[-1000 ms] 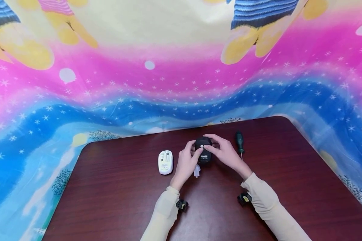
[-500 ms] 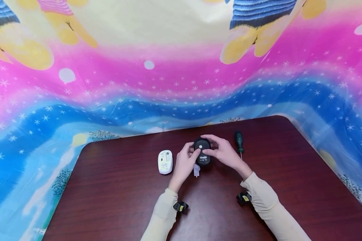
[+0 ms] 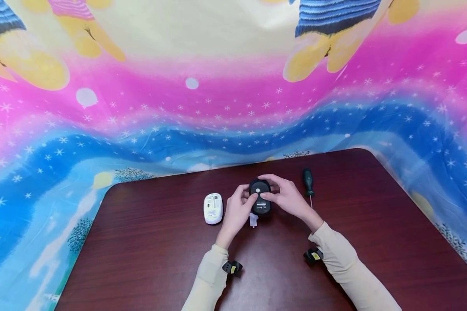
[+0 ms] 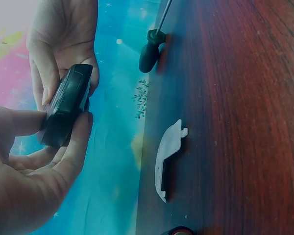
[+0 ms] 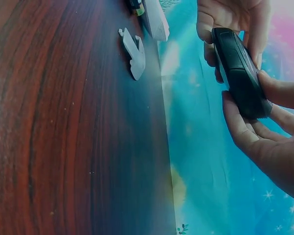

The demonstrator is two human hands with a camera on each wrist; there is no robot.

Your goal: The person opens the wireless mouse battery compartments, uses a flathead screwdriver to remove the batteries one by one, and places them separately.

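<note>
Both hands hold a black computer mouse (image 3: 261,206) above the far part of the table, its labelled underside facing the head camera. My left hand (image 3: 237,211) grips one side, thumb on the underside and fingers curled behind. On the opposite side, my right hand (image 3: 291,198) grips it the same way. The wrist views show the mouse edge-on, its dark shell (image 4: 68,105) between thumbs and fingers. A white plastic cover (image 4: 169,156) lies on the table below the hands. Left of them rests a white mouse (image 3: 212,209), underside up, with its battery compartment uncovered.
A dark green-handled screwdriver (image 3: 308,182) lies right of the hands near the table's far edge. A dark cylinder with a gold band (image 5: 136,7), like a battery, shows beside the white mouse in the right wrist view. Behind the table (image 3: 140,259) hangs a patterned cloth (image 3: 218,108).
The black mouse has shifted slightly left and nearer in the head view, both hands with it. My right thumb has slid a little lower on its underside.
</note>
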